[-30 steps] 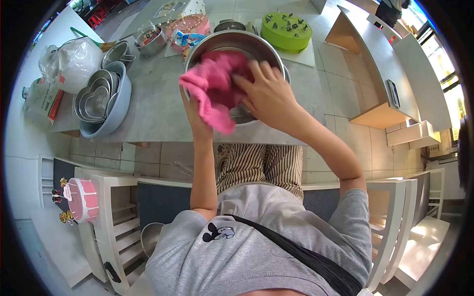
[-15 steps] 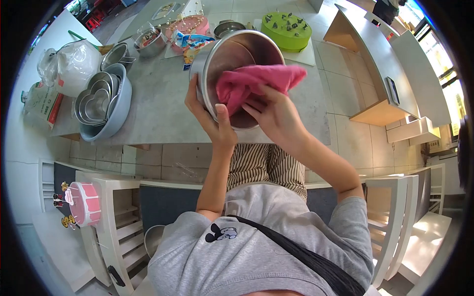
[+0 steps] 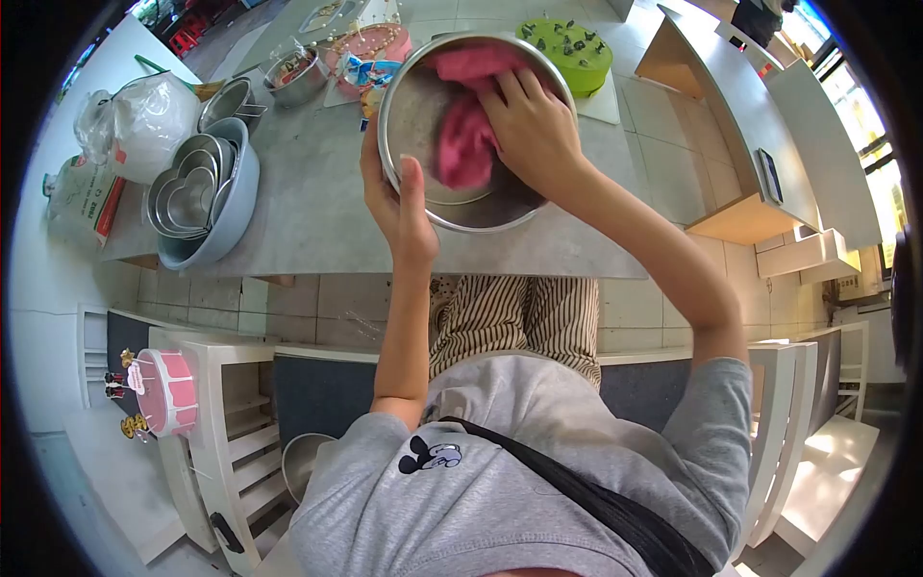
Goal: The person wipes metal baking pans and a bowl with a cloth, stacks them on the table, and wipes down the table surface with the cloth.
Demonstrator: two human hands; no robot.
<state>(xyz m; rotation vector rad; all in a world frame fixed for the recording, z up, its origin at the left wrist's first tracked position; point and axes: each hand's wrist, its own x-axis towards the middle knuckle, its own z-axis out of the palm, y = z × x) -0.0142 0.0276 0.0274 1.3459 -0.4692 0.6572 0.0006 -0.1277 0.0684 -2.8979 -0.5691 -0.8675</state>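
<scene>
Over the grey bench (image 3: 308, 183), upper centre, left grip (image 3: 402, 216) clasps metal pot (image 3: 413, 111). Right grip (image 3: 534, 130) clutches pink cloth (image 3: 466, 146). Floor (image 3: 663, 178) is tiled.

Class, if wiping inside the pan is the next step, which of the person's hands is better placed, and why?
Probably the right hand: it already reaches inside the metal pan, on the pink cloth. The left hand is occupied, holding the pan from outside.
</scene>
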